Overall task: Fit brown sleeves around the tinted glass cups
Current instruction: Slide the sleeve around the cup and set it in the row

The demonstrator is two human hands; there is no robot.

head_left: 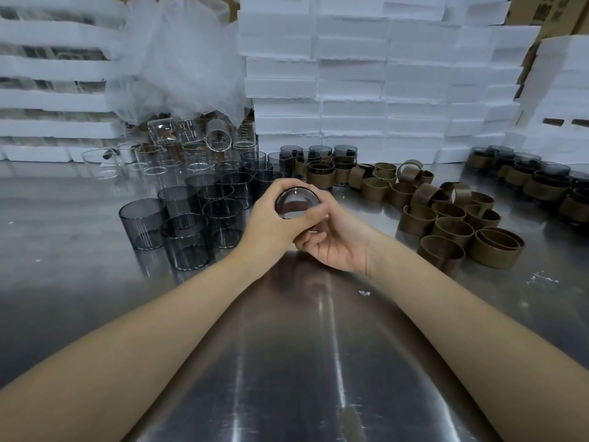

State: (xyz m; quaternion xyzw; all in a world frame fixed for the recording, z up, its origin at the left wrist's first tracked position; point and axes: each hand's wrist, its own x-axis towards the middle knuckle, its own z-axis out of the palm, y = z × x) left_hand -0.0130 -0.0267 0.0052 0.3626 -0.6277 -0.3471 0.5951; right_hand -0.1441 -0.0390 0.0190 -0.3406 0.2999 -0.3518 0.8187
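Note:
Both hands hold one tinted glass cup [296,204] above the middle of the steel table, its round base turned toward me. My left hand [271,218] wraps around it from the left, fingers over the top and thumb across the front. My right hand [331,240] cups it from below and the right. Whether a sleeve is on this cup is hidden by the fingers. Several bare tinted cups [185,218] stand to the left. Loose brown sleeves [446,218] lie to the right.
Sleeved cups stand at the back centre [322,169] and far right [535,183]. Clear glass cups [178,148] are piled at the back left under plastic wrap. White foam trays [366,74] are stacked along the back. The steel table [302,346] stretches toward me.

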